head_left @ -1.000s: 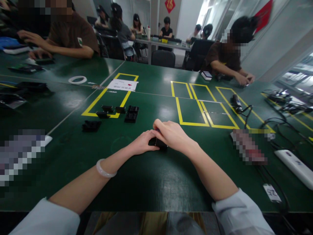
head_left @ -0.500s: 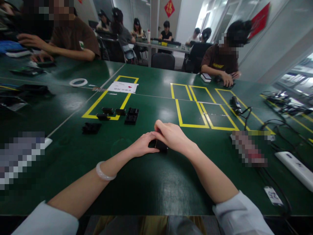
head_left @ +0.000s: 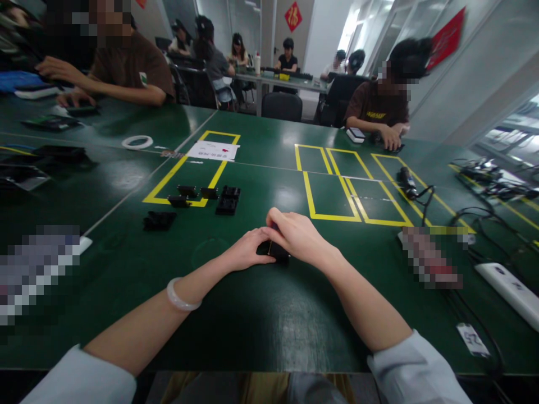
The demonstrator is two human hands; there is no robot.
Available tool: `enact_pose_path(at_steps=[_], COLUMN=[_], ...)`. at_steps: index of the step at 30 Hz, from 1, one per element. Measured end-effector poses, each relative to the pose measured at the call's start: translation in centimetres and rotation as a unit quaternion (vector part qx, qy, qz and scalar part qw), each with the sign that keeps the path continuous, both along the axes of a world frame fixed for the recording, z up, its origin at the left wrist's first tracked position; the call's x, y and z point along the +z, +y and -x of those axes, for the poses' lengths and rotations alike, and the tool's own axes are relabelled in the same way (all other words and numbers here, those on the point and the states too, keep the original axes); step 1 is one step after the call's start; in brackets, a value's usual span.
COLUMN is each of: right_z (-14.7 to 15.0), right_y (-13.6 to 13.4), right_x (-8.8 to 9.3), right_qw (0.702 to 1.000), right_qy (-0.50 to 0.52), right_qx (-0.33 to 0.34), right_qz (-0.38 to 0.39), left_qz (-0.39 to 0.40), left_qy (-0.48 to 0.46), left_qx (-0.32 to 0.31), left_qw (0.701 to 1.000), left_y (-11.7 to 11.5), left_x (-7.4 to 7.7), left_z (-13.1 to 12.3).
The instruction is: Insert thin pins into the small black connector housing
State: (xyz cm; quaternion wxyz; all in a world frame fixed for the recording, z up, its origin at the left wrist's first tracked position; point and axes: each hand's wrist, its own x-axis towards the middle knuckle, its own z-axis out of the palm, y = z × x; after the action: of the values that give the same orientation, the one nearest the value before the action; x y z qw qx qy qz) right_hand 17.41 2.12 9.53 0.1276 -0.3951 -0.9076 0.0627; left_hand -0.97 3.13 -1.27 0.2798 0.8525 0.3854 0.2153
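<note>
A small black part (head_left: 281, 253) is on the green table (head_left: 252, 314) in front of me, mostly covered by my hands. My left hand (head_left: 249, 249) grips its left side between thumb and fingers. From the right, my right hand (head_left: 292, 233) closes over its top, fingers curled and touching my left fingertips. Farther left on the table stand small black pieces (head_left: 186, 191), with a black two-section block (head_left: 228, 200) beside them and another black piece (head_left: 159, 220) nearer me.
Yellow tape outlines (head_left: 334, 217) mark the table. A white paper (head_left: 214, 151) and a tape roll (head_left: 137, 142) lie beyond the black pieces. Cables (head_left: 475, 219) and a white power strip (head_left: 509, 292) are at right. People sit across the table.
</note>
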Motion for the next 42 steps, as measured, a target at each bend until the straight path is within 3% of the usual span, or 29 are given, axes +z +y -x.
enact_pose_path(at_steps=[12, 28, 42], right_z=[-0.12, 0.31, 0.17], right_y=[0.19, -0.27, -0.11], right_x=[-0.47, -0.18, -0.23], right_qw=[0.999, 0.998, 0.998], right_qy=[0.038, -0.038, -0.034], right_qx=[0.006, 0.000, 0.003], right_qz=[0.039, -0.042, -0.047], left_qz=[-0.002, 0.011, -0.005], left_qy=[0.007, -0.003, -0.003], left_qx=[0.005, 0.010, 0.009], left_qw=[1.000, 1.000, 1.000], left_y=[-0.11, -0.17, -0.02], left_x=[0.01, 0.17, -0.06], left_z=[-0.08, -0.21, -0.19])
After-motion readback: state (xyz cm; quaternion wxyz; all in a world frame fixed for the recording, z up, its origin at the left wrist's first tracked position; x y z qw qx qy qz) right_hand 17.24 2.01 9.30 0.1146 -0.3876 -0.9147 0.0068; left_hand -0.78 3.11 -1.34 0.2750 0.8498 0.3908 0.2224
